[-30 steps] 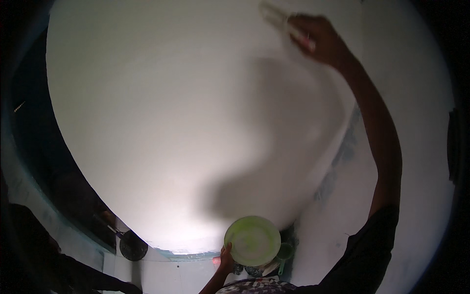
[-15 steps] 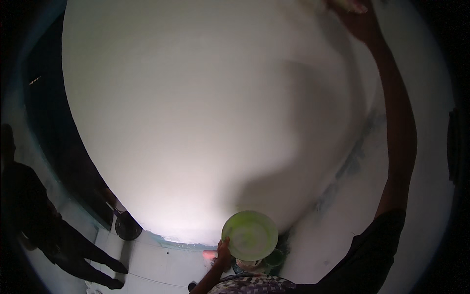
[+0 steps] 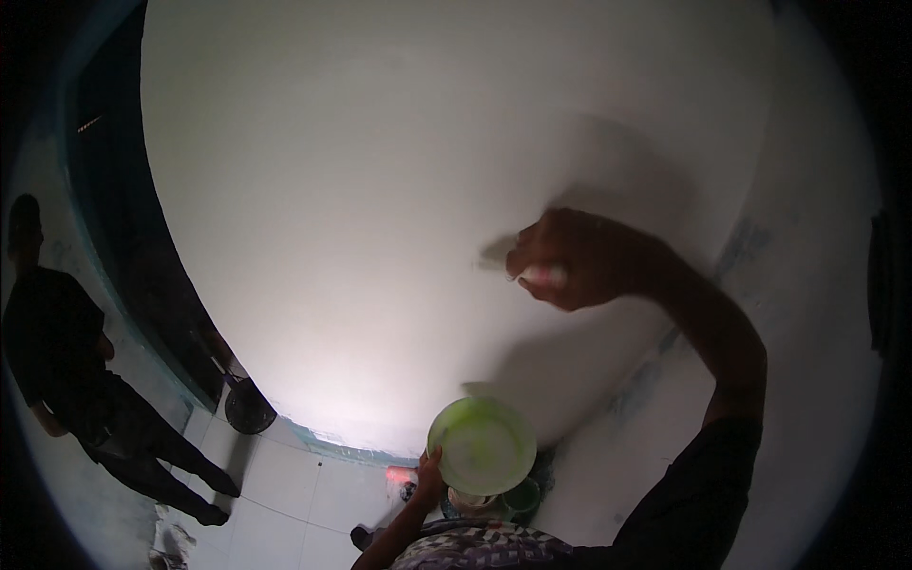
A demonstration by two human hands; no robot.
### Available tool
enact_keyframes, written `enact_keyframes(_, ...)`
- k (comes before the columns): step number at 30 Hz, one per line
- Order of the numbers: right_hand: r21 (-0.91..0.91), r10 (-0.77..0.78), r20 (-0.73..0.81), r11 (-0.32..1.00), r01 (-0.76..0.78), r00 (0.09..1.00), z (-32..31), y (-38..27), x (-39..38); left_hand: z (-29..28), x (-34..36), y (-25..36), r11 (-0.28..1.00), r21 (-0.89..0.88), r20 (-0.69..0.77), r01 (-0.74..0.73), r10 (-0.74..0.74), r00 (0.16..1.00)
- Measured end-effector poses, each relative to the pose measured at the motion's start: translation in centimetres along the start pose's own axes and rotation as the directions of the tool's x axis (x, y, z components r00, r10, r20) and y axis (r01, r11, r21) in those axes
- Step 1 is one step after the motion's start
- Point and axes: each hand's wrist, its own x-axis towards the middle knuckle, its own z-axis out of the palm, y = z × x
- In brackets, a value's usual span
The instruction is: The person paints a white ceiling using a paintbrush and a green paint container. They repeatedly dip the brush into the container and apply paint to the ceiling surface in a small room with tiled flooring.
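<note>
We see the right hand (image 3: 579, 261) curled tight around a small pale tool (image 3: 543, 275) pressed against the white wall (image 3: 380, 190). The left hand (image 3: 429, 472) grips the rim of a round green bowl (image 3: 482, 445) low down, near the wall. A person in dark clothes (image 3: 66, 380) stands far left on the tiled floor (image 3: 285, 494), by a dark bucket (image 3: 249, 406)

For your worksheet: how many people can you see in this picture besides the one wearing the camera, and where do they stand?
1. A person in dark clothes stands at the far left on the tiled floor. Others may be hidden in the dark rim.
</note>
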Motion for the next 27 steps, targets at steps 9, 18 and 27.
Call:
enact_keyframes(9,-0.231,-0.143,-0.914,0.952,-0.199,0.379,-14.6,10.4,-5.0,-2.2,0.5,-4.0,0.997,-0.009,-0.139,-0.079,0.077,0.987)
enact_keyframes(18,-0.472,-0.204,-0.667,0.86,-0.194,0.716,-2.6,8.4,-6.4,0.3,-0.8,-5.1,1.0,-0.028,-0.065,0.001,-0.003,0.998)
enact_keyframes(27,-0.051,0.025,-0.241,0.998,-0.038,0.97,11.3,1.0,-3.4,-0.4,-0.9,-4.1,0.994,0.106,-0.016,-0.008,0.01,1.0)
